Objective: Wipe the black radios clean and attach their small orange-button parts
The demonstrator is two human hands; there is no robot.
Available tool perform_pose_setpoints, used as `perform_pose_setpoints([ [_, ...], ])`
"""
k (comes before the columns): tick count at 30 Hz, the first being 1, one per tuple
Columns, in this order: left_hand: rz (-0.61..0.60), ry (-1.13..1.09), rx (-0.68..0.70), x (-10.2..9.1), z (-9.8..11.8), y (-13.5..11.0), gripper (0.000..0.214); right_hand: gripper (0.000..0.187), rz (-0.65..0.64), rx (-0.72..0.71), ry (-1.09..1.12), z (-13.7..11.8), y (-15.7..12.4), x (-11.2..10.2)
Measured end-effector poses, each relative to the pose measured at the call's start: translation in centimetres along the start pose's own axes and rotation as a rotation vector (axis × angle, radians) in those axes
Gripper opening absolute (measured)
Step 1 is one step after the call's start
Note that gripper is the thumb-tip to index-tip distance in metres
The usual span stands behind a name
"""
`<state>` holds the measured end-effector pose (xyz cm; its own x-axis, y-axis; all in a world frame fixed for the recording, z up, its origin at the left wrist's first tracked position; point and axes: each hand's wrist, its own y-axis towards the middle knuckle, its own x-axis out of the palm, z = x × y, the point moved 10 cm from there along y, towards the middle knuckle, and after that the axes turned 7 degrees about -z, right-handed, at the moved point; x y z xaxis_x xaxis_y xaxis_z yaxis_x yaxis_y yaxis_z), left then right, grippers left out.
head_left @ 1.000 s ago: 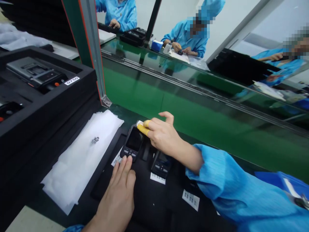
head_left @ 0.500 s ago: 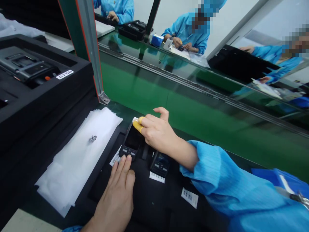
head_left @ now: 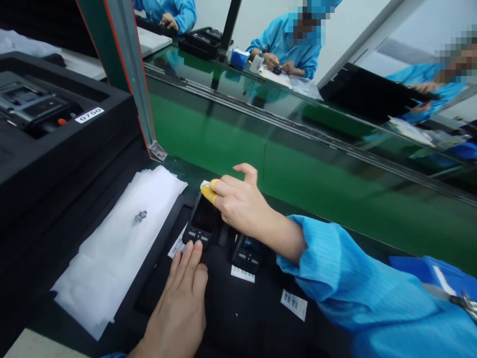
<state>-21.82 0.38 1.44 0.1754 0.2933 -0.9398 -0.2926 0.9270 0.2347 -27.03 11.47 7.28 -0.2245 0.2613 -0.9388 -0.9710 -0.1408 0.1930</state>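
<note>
A black handheld device (head_left: 203,214) with a dark screen and a row of buttons lies in black foam. My left hand (head_left: 181,296) is open and flat, its outstretched fingertips against the device's lower edge. At the upper end of the screen, my right hand (head_left: 242,201) pinches a small white wipe (head_left: 204,184), mostly hidden under fingers in yellow finger cots. Beneath my right wrist rests a second, similar device (head_left: 246,252), partly covered. White printed labels stick out from under both devices, and another label (head_left: 294,304) lies to the right.
A stack of white plastic bags (head_left: 122,248) lies left of the foam. Beyond it, a black foam case (head_left: 104,134) marked 0750 holds a grey device. A green partition (head_left: 208,134) with a metal post bounds the bench. Co-workers in blue sit behind it. Blue material (head_left: 417,268) lies at right.
The view has shifted slightly. Both hands keep nearly the same places on the device, the right one still holding the wipe at its upper end. A co-worker's hands at far right have moved.
</note>
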Motion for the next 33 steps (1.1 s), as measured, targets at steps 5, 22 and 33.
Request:
perform_pose_setpoints([
  [5, -0.027, -0.039, -0.004, 0.6, -0.1, -0.3, 0.04, 0.036, -0.011, 0.03, 0.009, 0.3, -0.5, 0.1],
  [22, -0.027, -0.059, -0.015, 0.8, -0.4, -0.5, 0.043, 0.035, -0.184, 0.13, 0.091, 1.0, 2.6, 0.9],
  [33, 0.028, -0.021, 0.009, 0.0, -0.1, -0.2, 0.04, 0.027, -0.096, 0.363, -0.013, 5.1, -3.1, -1.9],
])
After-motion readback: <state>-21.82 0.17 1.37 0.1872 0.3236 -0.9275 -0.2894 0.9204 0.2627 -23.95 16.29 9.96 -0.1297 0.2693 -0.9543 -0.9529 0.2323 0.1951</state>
